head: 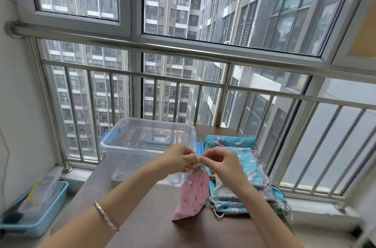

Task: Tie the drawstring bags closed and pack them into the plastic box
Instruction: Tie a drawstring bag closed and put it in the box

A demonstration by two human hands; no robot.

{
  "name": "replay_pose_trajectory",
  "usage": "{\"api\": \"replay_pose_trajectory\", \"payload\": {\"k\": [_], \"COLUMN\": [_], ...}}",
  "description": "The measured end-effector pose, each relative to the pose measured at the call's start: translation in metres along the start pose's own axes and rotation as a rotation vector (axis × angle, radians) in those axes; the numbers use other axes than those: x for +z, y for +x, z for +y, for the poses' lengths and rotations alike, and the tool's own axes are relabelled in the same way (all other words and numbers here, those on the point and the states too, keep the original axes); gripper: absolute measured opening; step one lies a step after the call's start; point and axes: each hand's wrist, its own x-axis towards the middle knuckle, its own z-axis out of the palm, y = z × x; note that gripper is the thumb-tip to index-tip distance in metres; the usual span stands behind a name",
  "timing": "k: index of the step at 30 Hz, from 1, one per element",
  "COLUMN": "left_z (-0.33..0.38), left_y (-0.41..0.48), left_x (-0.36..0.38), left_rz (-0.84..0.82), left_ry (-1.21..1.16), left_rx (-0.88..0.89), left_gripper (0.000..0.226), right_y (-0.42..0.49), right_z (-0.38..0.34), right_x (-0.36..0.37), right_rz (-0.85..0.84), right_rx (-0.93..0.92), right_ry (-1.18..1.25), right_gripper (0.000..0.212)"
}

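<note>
A pink drawstring bag (193,193) hangs over the brown table (142,217), its mouth gathered tight at the top. My left hand (179,159) and my right hand (221,159) meet just above that mouth, and each pinches the white drawstring. The clear plastic box (130,146) with blue latches stands behind my hands at the table's far left, open, with nothing visible inside. A pile of several blue and pink printed drawstring bags (240,178) lies to the right of the pink bag, with loose white cords trailing from it.
A metal railing (183,81) and windows stand right behind the table. The box's blue-edged lid (200,146) shows between box and pile. A blue tray (34,209) with odds and ends sits on the floor at the lower left.
</note>
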Motion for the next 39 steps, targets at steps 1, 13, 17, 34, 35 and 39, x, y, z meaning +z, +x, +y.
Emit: {"api": "replay_pose_trajectory", "payload": {"k": [1, 13, 17, 34, 35, 39], "left_z": [0.000, -0.006, -0.017, -0.026, -0.030, -0.026], "left_y": [0.000, -0.006, -0.009, -0.023, -0.023, -0.031], "left_x": [0.000, -0.014, -0.017, -0.027, -0.026, -0.019], "left_rz": [-0.017, -0.064, -0.068, -0.351, -0.470, -0.556], "left_ry": [-0.075, -0.101, -0.029, -0.210, -0.294, -0.692], "left_rx": [-0.034, -0.019, -0.045, -0.498, -0.520, -0.375], "left_gripper": [0.025, 0.022, 0.017, 0.092, 0.099, 0.076], "right_y": [0.000, 0.007, 0.006, 0.049, 0.055, 0.071], "right_z": [0.001, 0.012, 0.022, -0.064, -0.071, -0.086], "right_x": [0.000, -0.022, -0.031, -0.018, -0.017, -0.014], "right_rz": [0.000, -0.149, -0.202, -0.431, -0.427, -0.450], "right_rx": [-0.036, -0.007, 0.020, -0.012, -0.020, 0.000], "right_ry": [-0.026, -0.168, -0.271, 0.180, 0.243, 0.562], "right_gripper": [0.005, 0.005, 0.005, 0.017, 0.019, 0.025]}}
